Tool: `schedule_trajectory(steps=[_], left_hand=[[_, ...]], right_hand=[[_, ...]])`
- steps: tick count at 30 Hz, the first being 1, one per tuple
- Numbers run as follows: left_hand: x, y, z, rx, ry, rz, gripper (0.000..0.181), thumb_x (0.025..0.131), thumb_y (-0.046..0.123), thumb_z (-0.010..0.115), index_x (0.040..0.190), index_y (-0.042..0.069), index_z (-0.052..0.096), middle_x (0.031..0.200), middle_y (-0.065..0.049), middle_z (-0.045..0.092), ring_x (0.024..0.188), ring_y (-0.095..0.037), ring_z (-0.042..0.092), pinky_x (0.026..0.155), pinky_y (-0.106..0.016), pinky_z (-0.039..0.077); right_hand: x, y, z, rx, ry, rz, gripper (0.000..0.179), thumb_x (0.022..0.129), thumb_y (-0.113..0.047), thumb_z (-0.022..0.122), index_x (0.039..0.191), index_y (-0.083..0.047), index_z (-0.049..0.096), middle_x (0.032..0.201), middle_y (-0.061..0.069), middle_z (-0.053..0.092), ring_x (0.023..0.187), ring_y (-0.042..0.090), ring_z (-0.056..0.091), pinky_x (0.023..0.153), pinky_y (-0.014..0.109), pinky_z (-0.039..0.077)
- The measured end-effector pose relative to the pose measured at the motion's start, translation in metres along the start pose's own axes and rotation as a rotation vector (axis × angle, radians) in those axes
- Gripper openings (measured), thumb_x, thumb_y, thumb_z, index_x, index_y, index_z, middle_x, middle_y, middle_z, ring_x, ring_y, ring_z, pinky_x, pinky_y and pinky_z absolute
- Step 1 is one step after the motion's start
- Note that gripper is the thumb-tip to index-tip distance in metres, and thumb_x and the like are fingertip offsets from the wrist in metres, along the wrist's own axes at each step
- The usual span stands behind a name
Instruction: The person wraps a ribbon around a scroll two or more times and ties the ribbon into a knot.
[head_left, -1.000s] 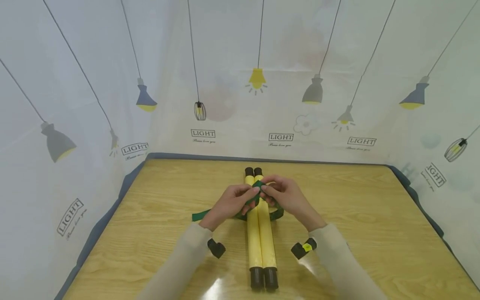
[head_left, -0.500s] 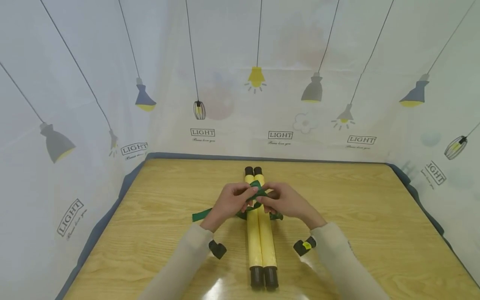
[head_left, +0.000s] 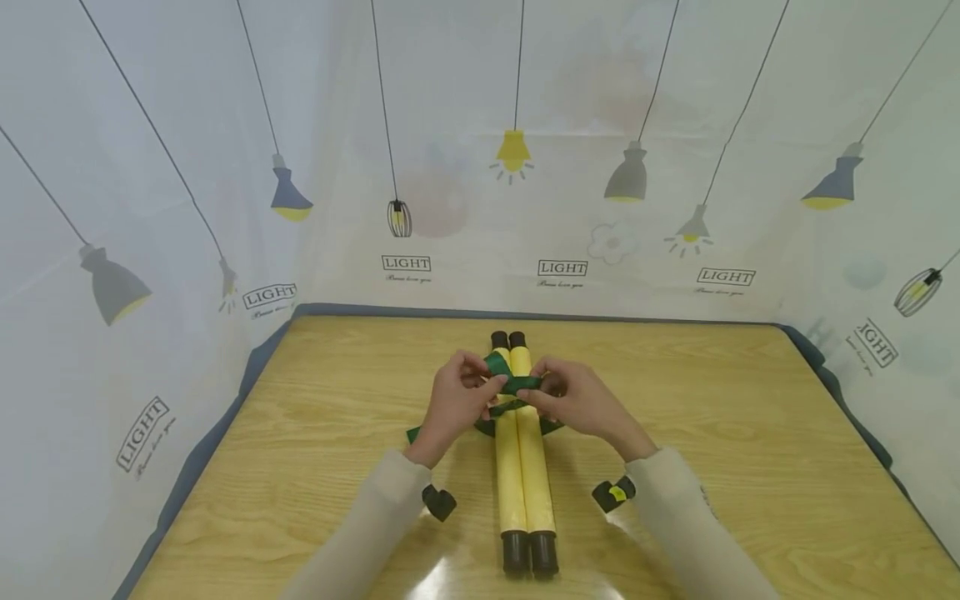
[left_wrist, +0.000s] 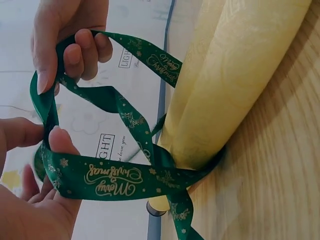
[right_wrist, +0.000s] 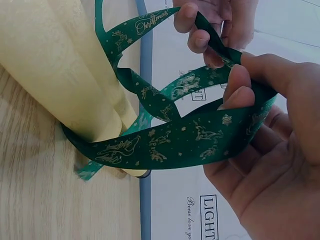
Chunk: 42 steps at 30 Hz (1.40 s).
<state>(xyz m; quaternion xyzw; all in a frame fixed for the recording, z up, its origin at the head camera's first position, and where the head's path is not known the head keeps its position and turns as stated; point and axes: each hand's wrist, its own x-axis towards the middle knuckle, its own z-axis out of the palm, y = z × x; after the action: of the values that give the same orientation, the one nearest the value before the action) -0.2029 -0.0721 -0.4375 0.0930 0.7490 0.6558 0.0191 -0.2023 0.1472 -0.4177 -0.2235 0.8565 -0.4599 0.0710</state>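
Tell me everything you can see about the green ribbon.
The green ribbon is flat and narrow, satiny-looking, printed in pale gold with "Merry Christmas", snowflakes and deer-like figures. It passes beneath the two yellow tubes and rises above them in slack, twisted loops. The left hand and right hand both pinch it above the tubes; one free end trails leftward. I can't tell whether a knot has formed.
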Motion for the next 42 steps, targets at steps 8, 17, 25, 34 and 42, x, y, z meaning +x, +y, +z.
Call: schedule_trajectory(steps=[8, 17, 25, 34, 42], left_hand=[[-0.001, -0.001, -0.003, 0.325, -0.109, 0.135, 0.019, 0.101, 0.024, 0.067, 0.111, 0.011, 0.076, 0.094, -0.004, 0.071, 0.077, -0.021, 0.065, 0.057, -0.025, 0.053], [-0.001, 0.001, -0.009, 0.406, -0.276, 0.142, 0.031, 0.100, 0.042, 0.067, 0.091, 0.013, 0.070, 0.093, 0.001, 0.061, 0.076, -0.015, 0.051, 0.065, -0.027, 0.044], [-0.001, 0.001, -0.005, 0.381, -0.254, 0.095, 0.021, 0.094, 0.021, 0.075, 0.084, 0.010, 0.060, 0.079, 0.000, 0.060, 0.065, -0.009, 0.053, 0.057, -0.023, 0.046], [-0.003, -0.001, -0.006, 0.564, -0.066, 0.299, 0.010, 0.093, 0.007, 0.070, 0.102, 0.009, 0.070, 0.088, -0.002, 0.069, 0.072, -0.009, 0.061, 0.062, -0.022, 0.053], [-0.009, 0.002, -0.018, 0.630, 0.016, 0.357, 0.016, 0.090, 0.009, 0.075, 0.106, 0.008, 0.075, 0.098, -0.003, 0.072, 0.088, -0.016, 0.066, 0.072, -0.028, 0.055]], right_hand=[[-0.002, 0.000, -0.002, -0.033, 0.008, -0.044, 0.015, 0.099, -0.031, 0.070, 0.101, -0.017, 0.066, 0.081, 0.012, 0.071, 0.067, 0.021, 0.068, 0.058, 0.030, 0.056], [-0.001, 0.002, -0.006, -0.067, 0.041, -0.055, 0.012, 0.098, -0.029, 0.071, 0.098, -0.018, 0.067, 0.078, -0.002, 0.067, 0.064, 0.019, 0.062, 0.056, 0.027, 0.051], [0.000, 0.003, -0.005, -0.082, 0.051, -0.047, 0.017, 0.096, -0.035, 0.073, 0.097, -0.018, 0.068, 0.079, -0.002, 0.068, 0.065, 0.014, 0.060, 0.057, 0.027, 0.050], [-0.002, 0.007, -0.011, -0.140, 0.075, -0.025, 0.021, 0.097, -0.038, 0.072, 0.096, -0.017, 0.068, 0.083, 0.001, 0.070, 0.070, 0.014, 0.062, 0.062, 0.029, 0.050], [-0.001, 0.015, -0.014, -0.125, 0.098, -0.085, 0.018, 0.095, -0.031, 0.075, 0.092, -0.016, 0.065, 0.118, 0.007, 0.068, 0.106, 0.027, 0.065, 0.084, 0.043, 0.057]])
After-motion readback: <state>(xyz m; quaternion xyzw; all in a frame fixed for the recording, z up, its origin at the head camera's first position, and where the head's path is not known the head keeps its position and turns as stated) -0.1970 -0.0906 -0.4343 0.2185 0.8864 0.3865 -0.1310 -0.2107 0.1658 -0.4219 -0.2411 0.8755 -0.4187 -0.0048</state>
